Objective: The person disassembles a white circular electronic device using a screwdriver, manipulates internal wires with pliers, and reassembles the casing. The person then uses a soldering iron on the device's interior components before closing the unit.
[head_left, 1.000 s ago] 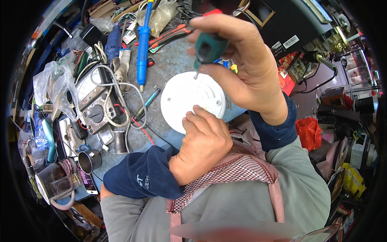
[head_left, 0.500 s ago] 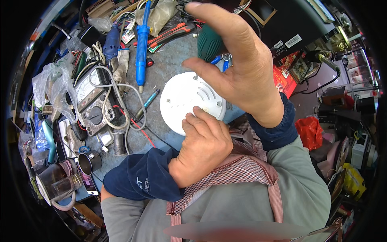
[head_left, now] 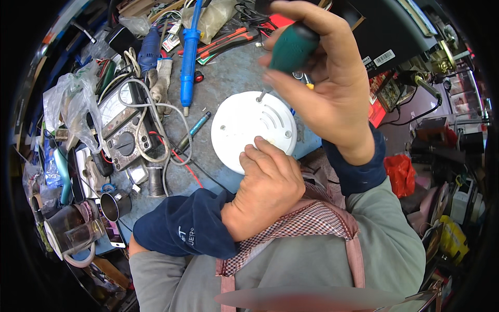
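Note:
A white round plastic cover (head_left: 239, 125) with curved slots and screw holes lies on the bench before me. My left hand (head_left: 267, 190) holds its near edge, fingers bent over the top and thumb side out of sight. Raised above its far right side is my right hand (head_left: 332, 78), its fingers curled loosely around the green handle of a screwdriver (head_left: 293, 49). The screwdriver's metal shaft reaches down to the screw hole at the cover's far edge. Part of the handle is hidden by my fingers, and motion blurs them slightly.
Left of the cover are a blue soldering tool (head_left: 189, 67), a pen-like tool (head_left: 199, 124), a multimeter (head_left: 122, 132) with looped leads, and a solder spool (head_left: 155, 181). A metal cup (head_left: 115, 205) and glass jug (head_left: 78, 236) stand nearer. A black case (head_left: 387, 39) is at far right.
The screwdriver handle has swung up and to the right, and my right hand has risen slightly with fingers around it. My left hand keeps its place on the cover.

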